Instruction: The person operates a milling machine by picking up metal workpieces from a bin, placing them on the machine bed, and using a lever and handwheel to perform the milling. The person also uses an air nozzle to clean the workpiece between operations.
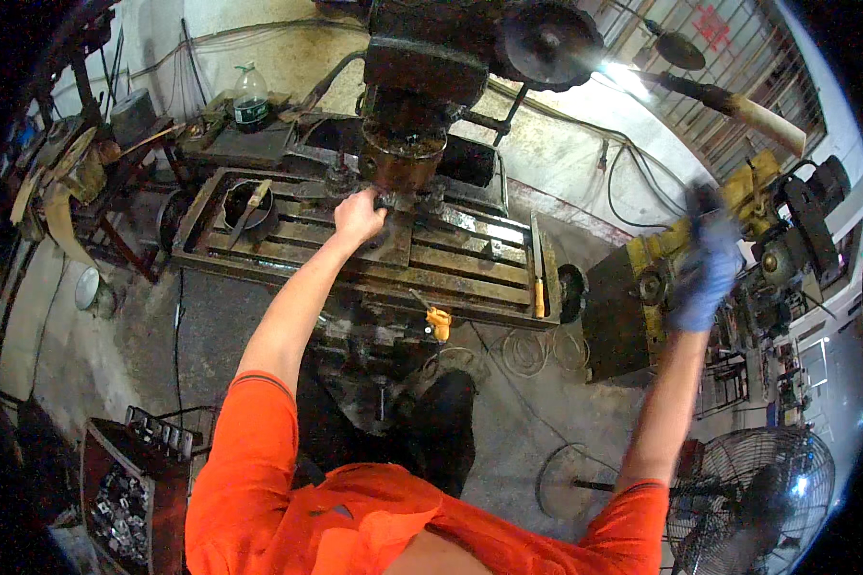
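Note:
My bare left hand (359, 217) is closed at the middle of the milling machine's slotted table (302, 251), just below the dark spindle head (403, 144). What its fingers hold, if anything, is hidden. My right hand (706, 278), in a blue glove, is raised well out to the right, away from the table. Motion smears its fingers, and a dark shape at its top cannot be made out. At the table's left end sits a round pot (249, 213) with a wooden-handled brush across it. A file with a yellow handle (540, 297) lies along the right end.
A yellow switch box (438, 324) hangs at the table's front edge. On the right are a yellow-and-dark machine (633, 287) and a caged floor fan (762, 498). A bin of metal pieces (120, 508) stands lower left; a plastic bottle (250, 101) is at back left.

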`<state>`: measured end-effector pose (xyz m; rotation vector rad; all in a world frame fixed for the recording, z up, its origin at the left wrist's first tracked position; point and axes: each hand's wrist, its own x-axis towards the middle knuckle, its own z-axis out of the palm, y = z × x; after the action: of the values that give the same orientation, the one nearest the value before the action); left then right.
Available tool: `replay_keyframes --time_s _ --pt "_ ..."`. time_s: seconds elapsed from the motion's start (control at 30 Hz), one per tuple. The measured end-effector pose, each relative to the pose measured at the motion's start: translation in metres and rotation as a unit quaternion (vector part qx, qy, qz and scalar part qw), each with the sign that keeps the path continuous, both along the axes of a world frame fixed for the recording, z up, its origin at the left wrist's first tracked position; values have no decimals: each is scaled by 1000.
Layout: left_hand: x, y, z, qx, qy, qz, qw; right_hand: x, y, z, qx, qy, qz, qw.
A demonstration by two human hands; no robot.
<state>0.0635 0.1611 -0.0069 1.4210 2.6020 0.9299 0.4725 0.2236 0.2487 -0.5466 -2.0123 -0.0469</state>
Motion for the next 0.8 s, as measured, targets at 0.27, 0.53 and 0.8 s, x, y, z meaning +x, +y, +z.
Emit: replay_keyframes --time_s 0.27,0.53,0.8 --pt "1 8 -3 40 -52 -1 998 -26 -48 86 -37 227 149 962" --pt "-12 10 -14 25 -34 9 999 -46 -64 -28 -32 285 261 922" --pt "-8 11 -13 36 -20 -1 999 -50 -64 -22 6 257 194 947"
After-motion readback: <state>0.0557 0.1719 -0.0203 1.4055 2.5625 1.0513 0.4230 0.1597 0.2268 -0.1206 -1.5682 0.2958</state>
